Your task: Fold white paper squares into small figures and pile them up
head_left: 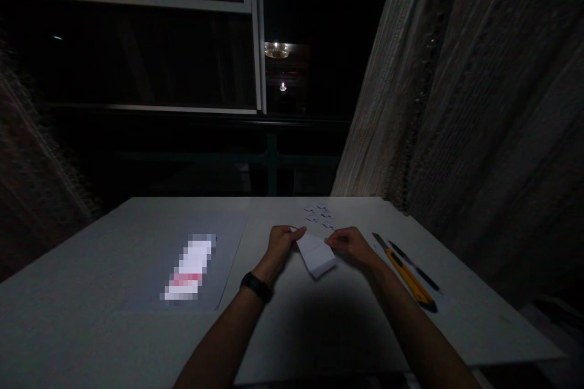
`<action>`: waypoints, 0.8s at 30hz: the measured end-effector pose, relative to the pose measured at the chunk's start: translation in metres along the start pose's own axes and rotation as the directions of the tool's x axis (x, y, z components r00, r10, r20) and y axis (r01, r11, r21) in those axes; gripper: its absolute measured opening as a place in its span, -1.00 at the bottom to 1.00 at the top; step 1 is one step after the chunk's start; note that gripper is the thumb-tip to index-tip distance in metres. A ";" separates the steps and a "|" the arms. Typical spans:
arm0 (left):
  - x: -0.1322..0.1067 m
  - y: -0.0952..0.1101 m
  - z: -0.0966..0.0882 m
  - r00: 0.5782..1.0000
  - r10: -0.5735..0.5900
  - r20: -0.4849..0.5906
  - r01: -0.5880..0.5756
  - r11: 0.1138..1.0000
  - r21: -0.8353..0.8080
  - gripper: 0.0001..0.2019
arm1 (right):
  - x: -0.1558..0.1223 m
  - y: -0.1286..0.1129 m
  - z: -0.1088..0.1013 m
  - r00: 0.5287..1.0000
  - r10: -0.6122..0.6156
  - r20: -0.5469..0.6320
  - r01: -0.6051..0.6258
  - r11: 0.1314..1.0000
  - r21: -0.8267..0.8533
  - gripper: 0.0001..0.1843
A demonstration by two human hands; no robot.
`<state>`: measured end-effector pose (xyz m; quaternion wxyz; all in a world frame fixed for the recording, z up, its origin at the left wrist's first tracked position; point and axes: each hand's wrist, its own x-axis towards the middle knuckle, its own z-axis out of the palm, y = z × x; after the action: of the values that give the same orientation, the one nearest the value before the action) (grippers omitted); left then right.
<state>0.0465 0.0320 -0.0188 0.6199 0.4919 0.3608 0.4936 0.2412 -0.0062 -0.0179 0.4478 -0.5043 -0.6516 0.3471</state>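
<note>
A small piece of folded white paper (316, 251) is held between my two hands, over the middle of the table. My left hand (281, 245) pinches its upper left corner, thumb on top. At the opposite upper corner, my right hand (350, 243) grips the edge between thumb and fingers. The paper has a crease across its face and a bent lower flap. Just beyond it lie several small paper cutouts (320, 215) with dark marks. A dark band (256, 287) circles my left wrist.
A yellow utility knife (406, 275) with its blade out lies right of my right forearm, beside a dark pen (414, 265). On the left, a bright pixelated screen (190, 267) rests on a paper sheet (232, 255). Curtains (483, 103) and a dark window stand behind the white table (137, 340).
</note>
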 end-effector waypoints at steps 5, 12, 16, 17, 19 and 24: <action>0.006 -0.002 -0.007 0.991 0.057 -0.123 -0.062 0.997 -0.038 -0.70 | 0.003 0.005 0.003 0.987 0.114 -0.114 -0.079 0.959 0.273 -0.63; 0.012 -0.013 -0.005 0.970 0.167 -0.177 -0.143 0.979 0.145 -0.65 | 0.005 0.004 0.031 0.989 0.115 -0.097 -0.071 0.923 0.378 -0.44; 0.010 -0.010 -0.005 0.974 0.124 -0.189 -0.131 0.991 -0.025 -0.63 | 0.005 0.009 0.040 0.976 0.038 -0.217 0.046 0.927 0.373 -0.42; 0.009 -0.009 -0.005 0.975 0.109 -0.195 -0.126 0.989 -0.075 -0.61 | 0.005 0.010 0.042 0.966 0.047 -0.255 0.055 0.924 0.378 -0.41; 0.008 -0.008 -0.005 0.978 0.090 -0.186 -0.121 0.980 -0.157 -0.50 | 0.004 0.011 0.044 0.947 0.050 -0.318 0.073 0.929 0.363 -0.41; 0.006 -0.015 -0.002 0.999 0.011 -0.041 -0.018 0.984 -0.177 -0.07 | 0.002 0.010 0.047 0.921 -0.025 -0.389 0.066 0.994 0.092 -0.68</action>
<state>0.0503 0.0380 -0.0334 0.6503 0.4275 0.3240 0.5379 0.2008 -0.0019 -0.0435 0.6010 -0.5238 -0.5431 0.2636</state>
